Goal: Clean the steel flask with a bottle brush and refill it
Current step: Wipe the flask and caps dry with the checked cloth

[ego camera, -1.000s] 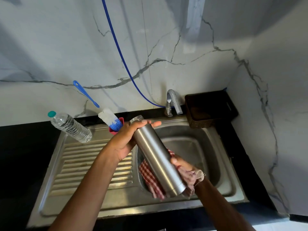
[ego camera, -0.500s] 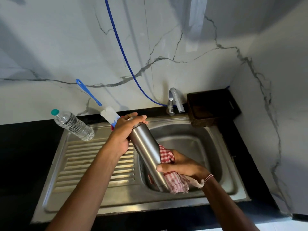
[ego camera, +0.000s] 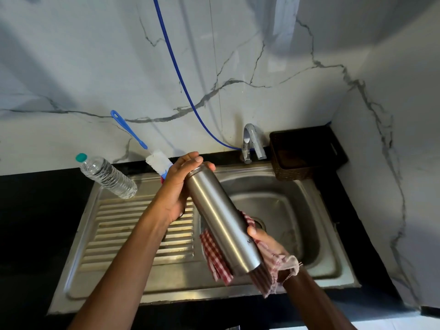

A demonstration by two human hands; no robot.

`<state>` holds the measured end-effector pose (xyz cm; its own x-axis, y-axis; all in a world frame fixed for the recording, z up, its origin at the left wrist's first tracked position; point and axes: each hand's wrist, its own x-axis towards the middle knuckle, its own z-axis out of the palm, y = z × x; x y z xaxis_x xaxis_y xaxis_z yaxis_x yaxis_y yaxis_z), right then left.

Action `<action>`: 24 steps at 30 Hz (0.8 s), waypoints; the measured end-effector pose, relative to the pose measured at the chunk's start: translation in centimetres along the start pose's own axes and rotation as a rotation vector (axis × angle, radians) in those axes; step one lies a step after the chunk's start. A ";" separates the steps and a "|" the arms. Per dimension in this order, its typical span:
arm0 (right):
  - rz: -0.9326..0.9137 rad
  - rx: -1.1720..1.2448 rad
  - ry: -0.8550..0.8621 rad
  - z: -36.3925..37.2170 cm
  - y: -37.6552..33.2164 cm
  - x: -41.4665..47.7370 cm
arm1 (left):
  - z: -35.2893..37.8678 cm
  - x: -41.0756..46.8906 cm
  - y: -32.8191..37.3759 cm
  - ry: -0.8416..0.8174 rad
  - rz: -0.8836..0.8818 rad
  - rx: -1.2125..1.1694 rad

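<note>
Steel flask (ego camera: pixel 221 222) hangs slanted in the air over the left side of the sink (ego camera: pixel 333 236) basin, its top end up and away, its base down toward the camera. The left grip (ego camera: pixel 178 186), a bare hand, is closed round the top end, with the fingertips lying over the rim, so whether the mouth is capped cannot be told. The right grip (ego camera: pixel 269 244) is closed on the lower body near the base through a red-and-white checked cloth (ego camera: pixel 214 256). Its thumb rests on the bare steel, and loose cloth hangs below the base. The flask touches only the two hands and the cloth. Behind the left hand a bottle brush (ego camera: pixel 133 132) leans on the marble wall (ego camera: pixel 71 67), blue handle up and white bristles down, its lower tip hidden by the hand. A clear plastic bottle (ego camera: pixel 107 178) with a teal cap stands at the back left corner of the ribbed drainboard (ego camera: pixel 133 225). A chrome tap (ego camera: pixel 252 144) rises behind the basin, and a blue hose (ego camera: pixel 181 79) runs up the wall from beside it. A dark woven basket (ego camera: pixel 307 151) sits on the black surface (ego camera: pixel 35 222), just right of the tap.
</note>
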<state>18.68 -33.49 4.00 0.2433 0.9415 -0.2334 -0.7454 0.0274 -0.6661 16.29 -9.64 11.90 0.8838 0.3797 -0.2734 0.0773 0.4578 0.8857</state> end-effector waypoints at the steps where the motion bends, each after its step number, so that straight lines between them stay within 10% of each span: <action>1: 0.036 -0.120 0.020 -0.1 -0.5 0.0 | -0.1 0.1 0.1 0.025 -0.018 0.031; 9: 0.169 -0.524 0.206 0.2 -4.2 -0.3 | -0.6 0.6 -1.3 0.097 -0.093 -0.095; 17: 0.140 0.094 0.183 -0.7 1.6 0.2 | -0.7 0.5 -2.0 -0.081 0.068 -0.215; 24: 0.110 -0.560 0.211 0.1 -2.1 0.3 | -1.6 0.8 -1.5 0.172 -0.068 -0.001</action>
<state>20.24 -33.22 5.39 0.3441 0.8402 -0.4190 -0.3468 -0.3009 -0.8883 16.14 -8.78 9.77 0.7843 0.4801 -0.3930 0.1336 0.4879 0.8626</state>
